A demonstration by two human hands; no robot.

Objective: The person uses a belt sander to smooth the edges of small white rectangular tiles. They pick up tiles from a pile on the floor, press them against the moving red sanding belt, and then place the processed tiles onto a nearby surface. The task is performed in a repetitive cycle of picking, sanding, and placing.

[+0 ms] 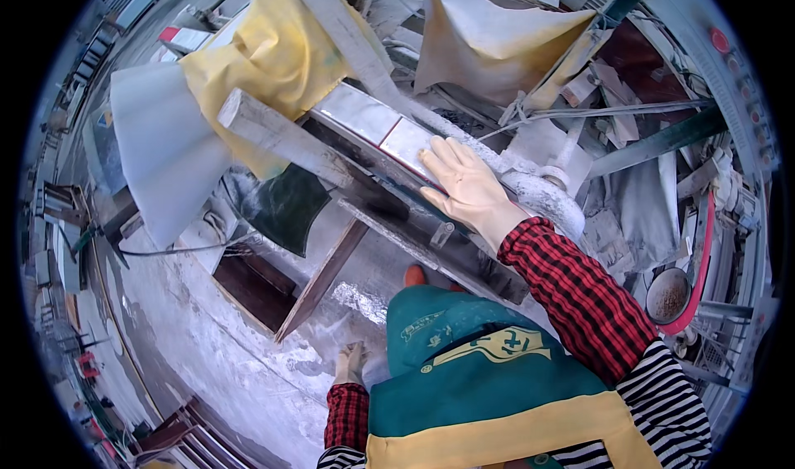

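Note:
My right hand (472,189), in a cream glove, lies flat with its fingers stretched out. It rests at the right end of a glossy white slab (401,140), and its fingertips cover that end. A second white slab (358,109) adjoins it at the upper left, with a thin reddish line between the two. Both sit along a dusty, narrow bench (377,189) that slants across the view. Low beside my green apron (464,345) hangs my left hand (351,365), also gloved. Its fingers look loosely apart, and nothing shows in them.
Yellow sheeting (277,42) drapes over dusty beams (286,137) at the upper left. More stained sheeting (497,46) hangs beyond the bench. An open wooden box (319,282) stands on the floor left of the bench. A round pan (667,295) sits at the right.

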